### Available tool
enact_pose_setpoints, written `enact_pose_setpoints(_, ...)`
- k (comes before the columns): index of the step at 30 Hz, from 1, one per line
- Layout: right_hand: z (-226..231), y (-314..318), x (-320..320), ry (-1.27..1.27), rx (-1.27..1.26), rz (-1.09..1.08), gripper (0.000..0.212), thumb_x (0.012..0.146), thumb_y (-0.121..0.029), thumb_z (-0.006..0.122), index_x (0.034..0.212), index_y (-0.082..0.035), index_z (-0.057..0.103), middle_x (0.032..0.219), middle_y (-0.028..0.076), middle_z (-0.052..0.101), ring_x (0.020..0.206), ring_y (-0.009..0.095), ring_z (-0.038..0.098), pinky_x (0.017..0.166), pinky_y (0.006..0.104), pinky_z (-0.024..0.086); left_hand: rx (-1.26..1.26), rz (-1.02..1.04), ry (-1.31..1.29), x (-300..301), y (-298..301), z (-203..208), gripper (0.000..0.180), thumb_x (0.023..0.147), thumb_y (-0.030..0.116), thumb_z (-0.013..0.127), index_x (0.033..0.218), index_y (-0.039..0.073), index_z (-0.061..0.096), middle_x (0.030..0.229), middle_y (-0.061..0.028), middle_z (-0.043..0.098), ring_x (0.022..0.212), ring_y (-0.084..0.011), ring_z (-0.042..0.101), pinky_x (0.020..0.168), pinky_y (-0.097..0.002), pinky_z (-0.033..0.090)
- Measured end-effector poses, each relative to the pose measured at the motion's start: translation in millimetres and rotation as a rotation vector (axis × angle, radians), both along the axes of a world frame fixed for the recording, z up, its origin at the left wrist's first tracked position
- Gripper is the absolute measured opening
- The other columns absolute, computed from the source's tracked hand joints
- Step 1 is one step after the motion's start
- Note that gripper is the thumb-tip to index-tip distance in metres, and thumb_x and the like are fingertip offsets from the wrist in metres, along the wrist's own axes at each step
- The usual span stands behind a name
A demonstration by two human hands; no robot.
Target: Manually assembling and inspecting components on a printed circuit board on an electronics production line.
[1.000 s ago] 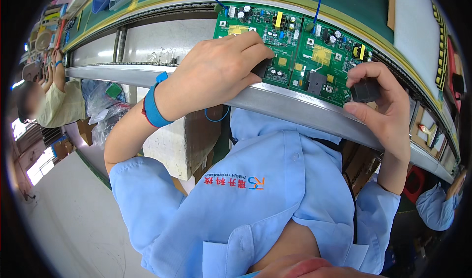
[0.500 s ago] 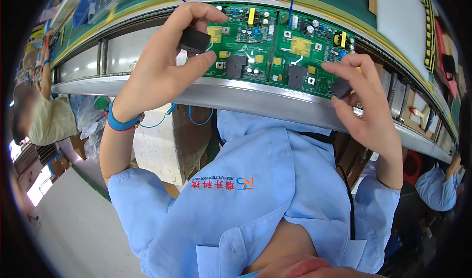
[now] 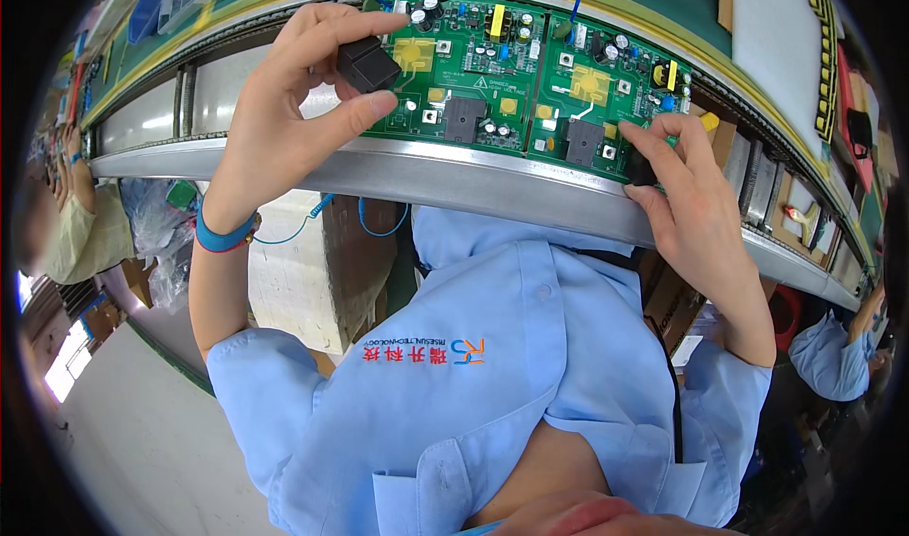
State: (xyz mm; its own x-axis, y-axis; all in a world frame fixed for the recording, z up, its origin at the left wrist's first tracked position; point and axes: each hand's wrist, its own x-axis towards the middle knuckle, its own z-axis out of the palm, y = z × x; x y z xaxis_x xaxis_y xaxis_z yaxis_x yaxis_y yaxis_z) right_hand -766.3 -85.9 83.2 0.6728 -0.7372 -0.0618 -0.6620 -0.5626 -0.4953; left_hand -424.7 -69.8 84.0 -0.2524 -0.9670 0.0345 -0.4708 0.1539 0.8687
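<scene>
My left hand [image 3: 295, 110] pinches a black box-shaped component [image 3: 367, 65] between thumb and fingers. It is tilted and held above the left part of a green circuit board [image 3: 478, 77]. A second green circuit board [image 3: 606, 62] lies beside it on the right. Over that board's near right corner, my right hand [image 3: 689, 171] is closed around a dark block-shaped component [image 3: 640, 167], mostly hidden by the fingers. The held part is at the board surface; whether it is seated cannot be seen. Each board carries a black box part [image 3: 464, 119], capacitors and yellow pads.
A metal rail [image 3: 454, 162] runs along the near side of the boards. A blue cord [image 3: 312, 216] hangs from the wristband [image 3: 225, 236] on my left wrist. Below the rail stands a pale box [image 3: 294, 280]. Other people work at far left and far right.
My right hand has lowered its dark component closer to the right board. My left hand has shifted slightly left with its black component, which has turned a little. The boards sit slightly further right in view.
</scene>
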Motion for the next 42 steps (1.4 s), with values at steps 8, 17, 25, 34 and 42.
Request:
enact_pose_setpoints(8, 5, -9, 5, 0.009, 0.076, -0.064, 0.047, 0.074, -0.007, 0.072, 0.119, -0.009, 0.057, 0.102, 0.009, 0.056, 0.086, 0.031, 0.062, 0.065, 0.0378, 0.051, 0.019, -0.059, -0.275, 8, 4, 4, 0.047, 0.077, -0.001, 0.070, 0.122, 0.002, 0.060, 0.110, -0.0077, 0.061, 0.096, -0.0151, 0.059, 0.091, -0.0303, 0.048)
enact_pose_setpoints(17, 4, -5, 5, -0.027, -0.009, -0.104, 0.041, 0.072, -0.008, 0.075, 0.111, -0.009, 0.062, 0.098, 0.007, 0.060, 0.083, 0.029, 0.062, 0.065, 0.0362, 0.050, -0.116, -0.186, -0.412, 4, 6, 2, 0.044, 0.073, -0.002, 0.068, 0.116, 0.000, 0.060, 0.108, -0.0129, 0.061, 0.092, -0.0280, 0.061, 0.083, -0.0353, 0.050)
enact_pose_setpoints(25, 0, -2, 4, -0.049, -0.014, -0.104, 0.039, 0.072, -0.010, 0.076, 0.109, -0.009, 0.064, 0.099, 0.006, 0.063, 0.083, 0.027, 0.063, 0.065, 0.0345, 0.051, -0.209, -0.278, -0.599, -5, 5, 7, 0.042, 0.072, 0.000, 0.072, 0.113, 0.003, 0.063, 0.108, -0.0121, 0.061, 0.090, -0.0326, 0.062, 0.078, -0.0389, 0.052)
enact_pose_setpoints(34, -6, -1, -1, -0.132, -0.075, -0.108, 0.036, 0.072, -0.012, 0.076, 0.106, -0.008, 0.065, 0.099, 0.004, 0.064, 0.082, 0.024, 0.065, 0.063, 0.0315, 0.052, -0.211, -0.304, -0.582, -5, -1, 7, 0.045, 0.069, 0.001, 0.074, 0.113, 0.003, 0.063, 0.108, -0.0124, 0.062, 0.090, -0.0332, 0.062, 0.075, -0.0387, 0.052)
enact_pose_setpoints(42, -4, -2, -3, -0.141, -0.026, -0.096, 0.036, 0.073, -0.011, 0.075, 0.107, -0.007, 0.065, 0.099, 0.004, 0.064, 0.084, 0.023, 0.065, 0.063, 0.0312, 0.052, -0.148, -0.325, -0.607, -5, 2, 10, 0.045, 0.071, 0.004, 0.074, 0.115, 0.005, 0.063, 0.108, -0.0118, 0.062, 0.089, -0.0327, 0.062, 0.073, -0.0384, 0.052)
